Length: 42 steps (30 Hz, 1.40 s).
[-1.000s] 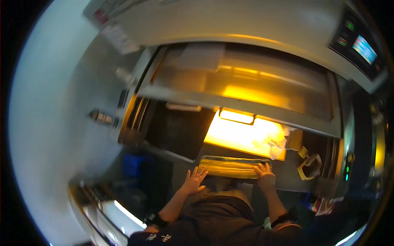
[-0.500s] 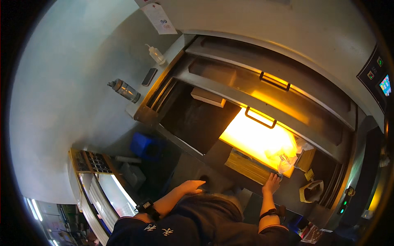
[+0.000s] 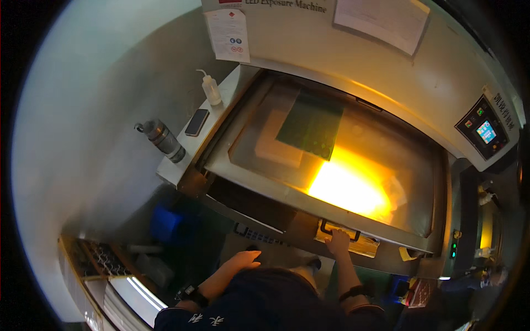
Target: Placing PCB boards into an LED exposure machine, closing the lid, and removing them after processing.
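Note:
My right hand (image 3: pixel 339 243) is closed around the black handle (image 3: pixel 356 237) on the front edge of a wide metal-framed drawer (image 3: pixel 265 179). A see-through sheet spans the frame, and a bright yellow-white light panel (image 3: pixel 353 190) glows through it. On the frame's far part lies a dark green rectangular panel (image 3: pixel 312 124). Just below the handle shows a stack of yellow-lit sheets (image 3: pixel 364 248), partly hidden by the hand and handle. My left hand (image 3: pixel 245 259) hovers in front of my body, its fingers stretched out, touching nothing.
On the white ledge at left stand a grey bottle (image 3: pixel 163 140), a phone (image 3: pixel 197 122) and a white squeeze bottle (image 3: pixel 211 91). A control panel (image 3: pixel 483 132) sits at the right. A blue bin (image 3: pixel 165 220) and a rack (image 3: pixel 94 265) stand low at left.
The framed drawer has come forward over the light panel and the stack. My right hand has moved from the stack's edge to the handle. The green panel has come into view.

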Motion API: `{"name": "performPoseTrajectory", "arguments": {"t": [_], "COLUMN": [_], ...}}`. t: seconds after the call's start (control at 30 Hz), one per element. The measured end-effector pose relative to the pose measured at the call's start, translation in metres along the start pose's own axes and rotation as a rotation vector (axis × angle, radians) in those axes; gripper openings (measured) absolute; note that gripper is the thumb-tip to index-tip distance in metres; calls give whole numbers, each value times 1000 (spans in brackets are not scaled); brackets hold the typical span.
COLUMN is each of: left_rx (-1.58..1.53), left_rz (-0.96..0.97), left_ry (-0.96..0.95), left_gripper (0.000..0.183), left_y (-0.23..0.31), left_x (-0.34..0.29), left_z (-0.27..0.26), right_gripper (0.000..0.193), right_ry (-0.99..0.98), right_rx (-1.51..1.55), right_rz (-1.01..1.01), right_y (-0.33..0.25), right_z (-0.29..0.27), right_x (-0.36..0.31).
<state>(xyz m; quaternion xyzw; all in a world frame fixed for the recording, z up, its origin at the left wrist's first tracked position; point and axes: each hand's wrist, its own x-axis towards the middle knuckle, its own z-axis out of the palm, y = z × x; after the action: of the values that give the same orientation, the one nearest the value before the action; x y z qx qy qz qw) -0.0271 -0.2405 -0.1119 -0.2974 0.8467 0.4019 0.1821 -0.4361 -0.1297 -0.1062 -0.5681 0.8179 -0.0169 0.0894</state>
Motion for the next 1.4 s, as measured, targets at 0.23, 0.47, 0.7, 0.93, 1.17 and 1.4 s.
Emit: {"name": "performPoseTrajectory", "arguments": {"t": [0.23, 0.47, 0.7, 0.93, 1.17, 1.4], "left_rx": [104, -7, -311, -233, 80, 246], "left_rz": [7, -1, 70, 212, -488, -726], "left_ry": [-69, -271, -17, 421, 581, 677], "left_gripper": [69, 74, 60, 64, 77, 85], "left_y": [-121, -175, -99, -98, -24, 10], "left_x": [-60, -38, 17, 142, 204, 212], "left_z": [-38, -43, -112, -149, -202, -215], "right_gripper": [58, 40, 30, 22, 20, 16], "right_ry": [-508, -233, 666, 1108, 1159, 1112], "right_rx": [-38, -116, -194, -293, -461, -544], "right_rz": [482, 445, 129, -162, -194, -225], "right_y": [-63, -102, -95, -80, -61, -54], "right_z": [-7, -179, -285, -310, -348, -391], "right_x": [-66, -101, -93, -58, -42, -33]}}
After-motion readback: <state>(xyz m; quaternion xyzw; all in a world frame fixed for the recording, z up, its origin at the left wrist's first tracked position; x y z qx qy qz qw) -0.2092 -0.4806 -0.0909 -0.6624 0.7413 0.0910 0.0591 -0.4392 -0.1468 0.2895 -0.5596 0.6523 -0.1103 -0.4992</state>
